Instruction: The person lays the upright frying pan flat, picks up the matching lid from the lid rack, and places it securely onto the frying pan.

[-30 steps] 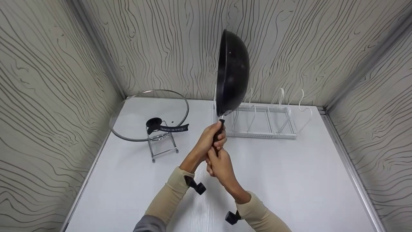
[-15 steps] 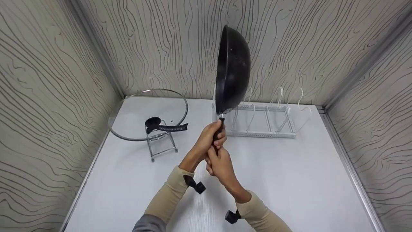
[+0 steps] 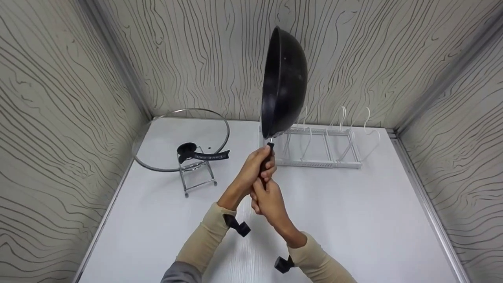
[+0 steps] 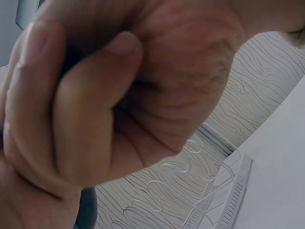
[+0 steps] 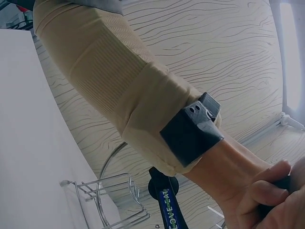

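A black wok (image 3: 290, 78) is held up in mid-air in the head view, its bowl uppermost and its open side facing left. My left hand (image 3: 253, 169) grips the upper part of the black handle (image 3: 270, 148), just under the bowl. Directly below, my right hand (image 3: 270, 202) grips the handle's lower end, touching the left hand. Curled fingers of the left hand (image 4: 109, 95) fill much of the left wrist view. In the right wrist view, the left sleeve (image 5: 119, 90) crosses the picture, and a little of the dark handle (image 5: 276, 195) shows between fingers.
A glass lid (image 3: 173, 137) with a black knob and strap-like handle (image 3: 210, 156) leans on a small chrome stand (image 3: 198, 177) at back left. A white wire rack (image 3: 326, 147) with upright loops stands at back right, partly behind the wok. Wood-patterned walls (image 3: 196, 59) enclose the white table (image 3: 353, 216).
The wok's bowl has risen slightly and turned a little, so more of its inside shows. Both hands have stayed on the handle, almost in place.
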### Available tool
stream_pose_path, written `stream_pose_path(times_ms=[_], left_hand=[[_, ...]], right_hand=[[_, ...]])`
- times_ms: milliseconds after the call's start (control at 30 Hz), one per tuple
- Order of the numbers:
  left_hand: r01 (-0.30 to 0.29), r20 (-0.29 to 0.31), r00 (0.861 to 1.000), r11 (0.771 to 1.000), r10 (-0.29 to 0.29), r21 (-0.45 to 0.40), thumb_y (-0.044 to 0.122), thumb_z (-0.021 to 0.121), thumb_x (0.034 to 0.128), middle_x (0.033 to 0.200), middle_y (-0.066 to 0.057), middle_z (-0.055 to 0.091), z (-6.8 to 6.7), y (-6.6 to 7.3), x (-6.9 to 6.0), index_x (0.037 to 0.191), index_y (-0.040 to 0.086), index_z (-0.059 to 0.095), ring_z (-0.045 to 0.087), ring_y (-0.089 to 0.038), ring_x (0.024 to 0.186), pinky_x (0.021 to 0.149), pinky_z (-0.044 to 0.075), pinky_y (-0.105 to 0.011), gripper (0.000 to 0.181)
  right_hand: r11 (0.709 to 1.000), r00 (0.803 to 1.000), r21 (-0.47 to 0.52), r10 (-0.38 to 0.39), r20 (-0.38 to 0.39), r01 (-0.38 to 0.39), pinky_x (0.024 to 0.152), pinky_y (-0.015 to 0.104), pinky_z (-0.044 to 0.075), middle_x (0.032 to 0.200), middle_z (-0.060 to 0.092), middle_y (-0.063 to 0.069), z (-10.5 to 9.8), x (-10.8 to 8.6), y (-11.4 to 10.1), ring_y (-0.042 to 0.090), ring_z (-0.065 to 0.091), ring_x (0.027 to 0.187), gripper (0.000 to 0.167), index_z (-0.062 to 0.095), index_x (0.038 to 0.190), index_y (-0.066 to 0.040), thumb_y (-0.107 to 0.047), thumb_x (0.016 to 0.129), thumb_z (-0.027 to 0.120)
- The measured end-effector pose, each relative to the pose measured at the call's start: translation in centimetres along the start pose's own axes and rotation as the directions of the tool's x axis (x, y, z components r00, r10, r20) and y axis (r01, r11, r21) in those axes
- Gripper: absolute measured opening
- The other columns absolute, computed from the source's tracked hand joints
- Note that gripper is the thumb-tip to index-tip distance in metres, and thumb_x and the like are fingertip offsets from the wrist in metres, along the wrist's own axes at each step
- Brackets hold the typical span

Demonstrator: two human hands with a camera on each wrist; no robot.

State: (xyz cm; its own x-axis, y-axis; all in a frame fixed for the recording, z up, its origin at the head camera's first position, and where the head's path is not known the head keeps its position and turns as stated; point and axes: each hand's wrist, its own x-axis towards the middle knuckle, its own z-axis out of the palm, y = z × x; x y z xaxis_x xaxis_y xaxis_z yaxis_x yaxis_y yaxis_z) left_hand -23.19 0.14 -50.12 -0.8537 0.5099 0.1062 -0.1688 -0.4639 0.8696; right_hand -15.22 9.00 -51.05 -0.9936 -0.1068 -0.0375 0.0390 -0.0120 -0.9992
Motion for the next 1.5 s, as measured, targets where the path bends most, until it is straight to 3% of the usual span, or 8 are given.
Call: stream_pose_path(times_ms=[300,933,1233,1500], left_hand=[[0.003,-0.007,1.0,1.0,-0.003,-0.002,0.033,0.039,0.1169,0.071,0.008,0.044,0.1,0.1,0.0,0.105,0.013,0.047,0.041,0.0,0.05,0.047,0.039,-0.015,0.024],[0.005,0.056,0.998,1.0,-0.004,-0.013,0.031,0.045,0.1155,0.072,0.007,0.046,0.0,-0.2,0.4,0.102,0.013,0.048,0.046,-0.003,0.052,0.049,0.044,-0.017,0.023],[0.025,0.091,0.996,0.996,-0.016,-0.091,0.031,0.046,0.1149,0.075,0.008,0.05,-0.2,-0.6,0.7,0.104,0.014,0.049,0.058,-0.007,0.059,0.06,0.053,-0.022,0.021],[0.029,0.101,0.995,0.985,-0.012,-0.172,0.026,0.048,0.1129,0.073,0.009,0.051,-0.5,-1.0,1.4,0.102,0.014,0.051,0.058,-0.003,0.055,0.055,0.051,-0.017,0.017]], right_hand=[[0.999,1.0,0.043,0.005,0.024,-0.006,0.037,0.019,0.032,0.058,0.045,-0.004,-0.1,0.1,0.2,0.005,0.042,0.038,0.033,0.048,0.083,-0.008,-0.022,0.113,0.048],[0.984,0.992,0.178,-0.014,0.127,-0.009,0.039,0.019,0.033,0.058,0.042,-0.006,-1.1,0.1,0.5,0.003,0.043,0.037,0.039,0.045,0.076,-0.009,-0.017,0.114,0.043],[0.973,0.984,0.231,-0.042,0.174,0.001,0.038,0.02,0.032,0.056,0.042,-0.006,-1.5,0.0,0.5,0.003,0.041,0.037,0.042,0.043,0.073,-0.01,-0.018,0.114,0.043],[0.968,0.977,0.252,-0.049,0.208,-0.005,0.037,0.02,0.03,0.053,0.041,-0.007,-1.8,0.1,0.5,0.002,0.04,0.036,0.046,0.042,0.07,-0.011,-0.022,0.115,0.044]])
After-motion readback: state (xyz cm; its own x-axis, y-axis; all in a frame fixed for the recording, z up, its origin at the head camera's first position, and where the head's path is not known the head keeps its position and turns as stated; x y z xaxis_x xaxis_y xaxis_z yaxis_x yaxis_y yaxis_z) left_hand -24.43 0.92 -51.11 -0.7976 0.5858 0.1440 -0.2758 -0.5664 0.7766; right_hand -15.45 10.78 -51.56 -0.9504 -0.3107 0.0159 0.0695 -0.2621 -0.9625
